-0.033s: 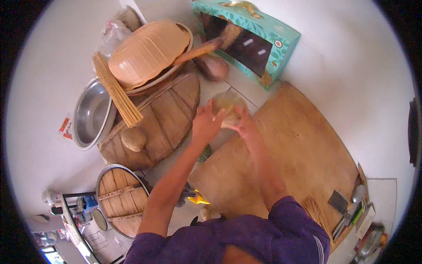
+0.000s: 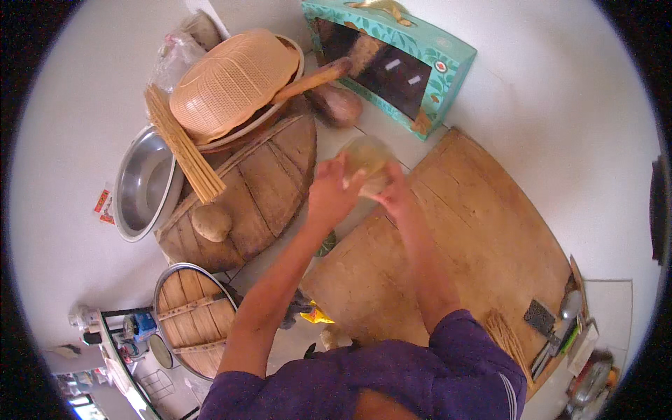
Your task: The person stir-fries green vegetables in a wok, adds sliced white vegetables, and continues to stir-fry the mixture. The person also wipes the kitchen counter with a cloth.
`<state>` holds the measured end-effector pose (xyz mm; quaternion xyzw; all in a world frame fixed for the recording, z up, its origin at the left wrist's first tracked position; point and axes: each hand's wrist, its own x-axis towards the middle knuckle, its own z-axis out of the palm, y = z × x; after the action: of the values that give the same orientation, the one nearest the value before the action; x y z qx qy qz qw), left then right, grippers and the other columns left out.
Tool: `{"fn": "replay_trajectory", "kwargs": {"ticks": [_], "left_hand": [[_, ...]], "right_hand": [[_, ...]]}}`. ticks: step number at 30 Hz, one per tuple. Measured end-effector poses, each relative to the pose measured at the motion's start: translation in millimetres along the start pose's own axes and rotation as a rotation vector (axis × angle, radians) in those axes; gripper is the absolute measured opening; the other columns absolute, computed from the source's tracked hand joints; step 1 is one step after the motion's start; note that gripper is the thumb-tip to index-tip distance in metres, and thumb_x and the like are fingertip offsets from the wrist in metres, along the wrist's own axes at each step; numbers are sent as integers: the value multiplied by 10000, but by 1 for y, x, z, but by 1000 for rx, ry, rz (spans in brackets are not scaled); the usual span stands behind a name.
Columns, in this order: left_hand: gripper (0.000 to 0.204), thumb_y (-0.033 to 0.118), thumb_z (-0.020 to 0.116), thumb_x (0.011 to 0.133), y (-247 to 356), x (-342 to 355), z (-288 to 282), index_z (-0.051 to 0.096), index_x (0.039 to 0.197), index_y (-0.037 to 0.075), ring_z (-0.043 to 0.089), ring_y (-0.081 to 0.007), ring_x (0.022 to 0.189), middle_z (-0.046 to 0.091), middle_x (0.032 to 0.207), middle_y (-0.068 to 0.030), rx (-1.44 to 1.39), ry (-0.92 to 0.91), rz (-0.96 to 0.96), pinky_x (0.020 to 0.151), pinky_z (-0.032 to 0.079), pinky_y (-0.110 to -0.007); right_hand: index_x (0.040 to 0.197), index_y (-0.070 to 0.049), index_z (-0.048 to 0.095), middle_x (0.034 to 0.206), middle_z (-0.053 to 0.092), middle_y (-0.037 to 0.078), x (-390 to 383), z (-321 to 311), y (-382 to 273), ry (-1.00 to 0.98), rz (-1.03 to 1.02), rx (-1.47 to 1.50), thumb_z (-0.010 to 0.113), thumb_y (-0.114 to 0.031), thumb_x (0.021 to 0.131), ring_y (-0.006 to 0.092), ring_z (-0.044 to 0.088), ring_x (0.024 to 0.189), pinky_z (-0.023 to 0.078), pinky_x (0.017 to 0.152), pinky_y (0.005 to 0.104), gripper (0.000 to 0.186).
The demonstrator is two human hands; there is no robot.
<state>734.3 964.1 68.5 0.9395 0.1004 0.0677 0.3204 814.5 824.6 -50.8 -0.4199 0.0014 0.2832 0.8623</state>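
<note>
A round, pale, see-through container (image 2: 369, 164) is between my two hands, smeared by motion; whether it is a jar or a bowl I cannot tell. On its left side, my left hand (image 2: 336, 185) grips it with curled fingers. My right hand (image 2: 394, 190) clasps it from the right, thumb and fingers pressed to its lower side. Something yellowish shows through its wall. Both hands are above the gap between a dark plank lid (image 2: 259, 189) on the left and a large wooden board (image 2: 483, 231) on the right.
Farther left are a peach plastic basket (image 2: 231, 84), a rolling pin (image 2: 311, 80), a bundle of thin sticks (image 2: 185, 150), a steel basin (image 2: 143, 189) and a potato-like lump (image 2: 211, 222). A teal box (image 2: 448, 77) stands at the back. A scouring pad (image 2: 540, 318) and utensils line the board's right edge.
The see-through container has shifted slightly right and tilted between my hands. My right hand has moved a little to the right with it.
</note>
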Motion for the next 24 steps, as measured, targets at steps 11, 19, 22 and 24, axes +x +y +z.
{"fn": "replay_trajectory", "kwargs": {"ticks": [11,19,22,24], "left_hand": [[699,569,402,838,-12,-94,8,242,1377,153,401,-307,1185,379,1320,-169,-1676,-439,-585,960,351,-444],[646,558,279,833,-94,-256,-3,361,1333,157,396,-307,1202,393,1338,-88,-2270,-70,-751,1001,296,-497],[688,596,312,802,-130,-317,0,362,1332,160,391,-326,1201,393,1336,-99,-2240,29,-616,998,301,-500],[725,620,357,772,-122,-329,-11,360,1332,161,390,-340,1198,391,1334,-109,-2228,80,-634,990,308,-512]], "right_hand": [[1333,-89,292,1323,373,77,-113,-8,-97,-468,-91,-13,651,-488,709,244,381,1202,357,975,432,823],[1351,-56,263,1367,309,188,-187,120,-44,-821,71,-971,761,-443,562,308,311,1265,264,1038,400,1011],[1370,-78,206,1397,243,178,-140,115,-12,-668,-218,-1210,763,-414,590,321,299,1267,285,1019,408,1015],[1345,-89,248,1358,288,196,-111,118,22,-521,-245,-1555,762,-381,593,357,329,1233,316,996,414,957]]}}
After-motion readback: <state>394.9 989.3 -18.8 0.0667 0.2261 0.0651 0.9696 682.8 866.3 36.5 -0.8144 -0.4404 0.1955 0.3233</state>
